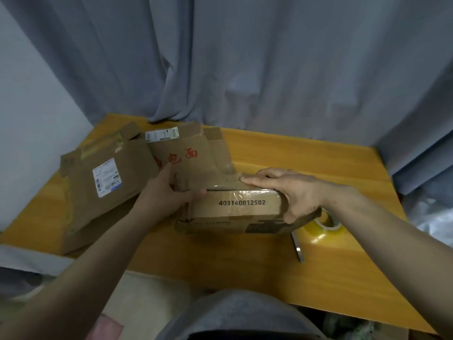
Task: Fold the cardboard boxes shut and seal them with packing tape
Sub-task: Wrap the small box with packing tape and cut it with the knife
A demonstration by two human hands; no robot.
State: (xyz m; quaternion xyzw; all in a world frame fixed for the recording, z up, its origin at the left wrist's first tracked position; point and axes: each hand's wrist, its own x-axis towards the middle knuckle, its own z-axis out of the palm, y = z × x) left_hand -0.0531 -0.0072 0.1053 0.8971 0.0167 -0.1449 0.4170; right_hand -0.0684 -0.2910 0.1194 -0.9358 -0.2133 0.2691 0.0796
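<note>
A small cardboard box [235,212] with a printed number on its near flap stands on the yellow table [220,261]. My left hand [166,192] grips the box's left end, thumb over the near flap. My right hand [289,192] lies over the right end, fingers stretched flat along the top flap and thumb down the near side. Behind it, a cardboard panel [186,158] with red characters rises upright. A roll of yellowish packing tape [323,225] lies on the table right of the box, partly hidden by my right wrist.
A flattened cardboard box [103,182] with a white shipping label lies at the table's left. A slim metal tool [297,246] lies near the tape roll. Grey curtains [245,69] hang right behind the table. My lap is at the table's near edge.
</note>
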